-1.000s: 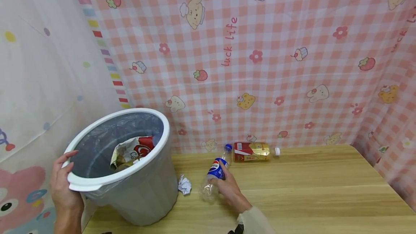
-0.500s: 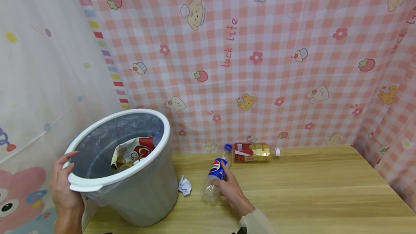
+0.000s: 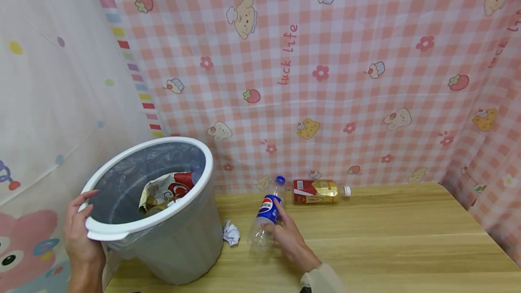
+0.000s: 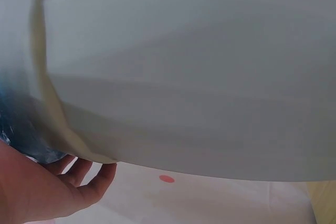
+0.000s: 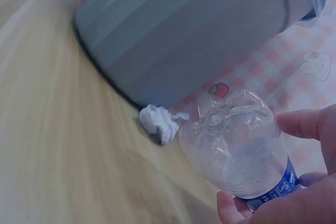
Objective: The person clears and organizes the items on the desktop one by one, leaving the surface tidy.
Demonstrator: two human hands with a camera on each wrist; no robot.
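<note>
A clear plastic bottle with a blue Pepsi label and blue cap [image 3: 267, 211] is gripped around its label by my right hand [image 3: 290, 241]. It leans, cap toward the back wall. In the right wrist view the bottle's base [image 5: 231, 135] faces the camera, with thumb and fingers on either side. My left hand [image 3: 83, 238] holds the white rim of a grey trash bin [image 3: 183, 243], fingers over the edge. Inside the bin's liner lies a crumpled red and white wrapper [image 3: 172, 189]. The left wrist view shows fingers [image 4: 100, 182] at the bin's edge.
A crumpled white paper ball [image 3: 231, 233] lies between the bin and the Pepsi bottle. Against the back cloth, a red and gold bottle with a white cap [image 3: 315, 191] lies on its side on the wooden table [image 3: 399, 238]. Patterned cloth [image 3: 325, 49] hangs behind.
My right hand has shifted the Pepsi bottle slightly left, so a gap shows between its cap and the red and gold bottle. The left hand keeps its place on the bin.
</note>
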